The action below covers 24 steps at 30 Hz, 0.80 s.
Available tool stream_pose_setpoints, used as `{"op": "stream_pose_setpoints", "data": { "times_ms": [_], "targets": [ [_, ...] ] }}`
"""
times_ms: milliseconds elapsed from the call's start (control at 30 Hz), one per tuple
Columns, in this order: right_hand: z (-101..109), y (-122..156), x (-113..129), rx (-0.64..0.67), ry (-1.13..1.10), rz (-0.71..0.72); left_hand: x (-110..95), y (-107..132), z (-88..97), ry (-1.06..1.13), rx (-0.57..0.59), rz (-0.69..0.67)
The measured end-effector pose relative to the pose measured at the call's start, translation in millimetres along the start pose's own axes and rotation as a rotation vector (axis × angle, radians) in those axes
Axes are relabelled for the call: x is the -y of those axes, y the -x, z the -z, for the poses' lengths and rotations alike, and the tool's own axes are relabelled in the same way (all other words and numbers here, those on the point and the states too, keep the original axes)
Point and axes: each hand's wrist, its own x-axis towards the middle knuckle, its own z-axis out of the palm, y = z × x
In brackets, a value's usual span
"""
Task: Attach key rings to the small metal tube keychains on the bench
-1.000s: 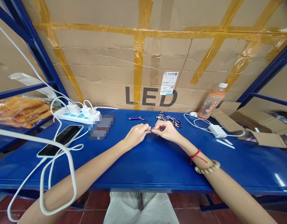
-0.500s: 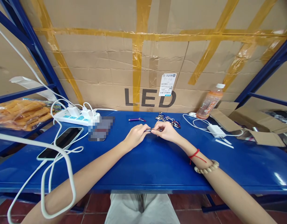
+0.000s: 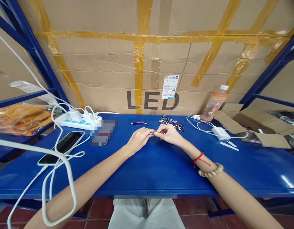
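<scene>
Behind everything stands a large brown cardboard panel (image 3: pixel 101 73) crossed with yellow tape and printed "LED", its top out of frame. Below it spreads the glossy blue table (image 3: pixel 147 171), running past both sides of my view. An open brown cardboard carton (image 3: pixel 272 140) sits at the right, its edge cut off and its contents hard to make out.

My forearms reach in from the lower corners and meet near the middle, the left one partly covered by a loop of white cable (image 3: pixel 72 178). My left hand (image 3: pixel 138 140) is knuckles up, fingers together; my right hand (image 3: pixel 171 135) is bent in from the other side, thumb and index finger pinching.

Beyond my right hand lies a tangled heap of small metal and blue pieces (image 3: pixel 172 122), its near edge close behind my knuckles. A slim, shiny purple tube (image 3: pixel 136 122) lies just beyond my left hand. Smallest is the dark, narrow cylinder (image 3: pixel 151 133) gripped between both hands above the table; my fingers hide its ends.
</scene>
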Motion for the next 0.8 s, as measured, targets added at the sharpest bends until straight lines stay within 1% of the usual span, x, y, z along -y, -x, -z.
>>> {"op": "stream_pose_setpoints", "data": {
  "times_ms": [333, 500, 633, 733, 800],
  "targets": [
    [0, -1, 3, 0.010, -0.006, -0.058, 0, 0, -1.1, -0.025, -0.008, -0.007],
    [0, 0, 7, -0.006, 0.004, -0.086, 2, 1, -2.9, -0.060, -0.008, -0.018],
    [-1, 0, 9, 0.001, -0.011, -0.121, 2, 1, -4.7, -0.046, -0.022, -0.001],
    [0, 0, 10, -0.013, -0.003, -0.089, 1, 0, -5.7, -0.030, -0.045, 0.035],
    [1, -1, 11, -0.055, 0.018, -0.051, 0, 0, -5.7, -0.020, -0.047, 0.068]
  ]
}}
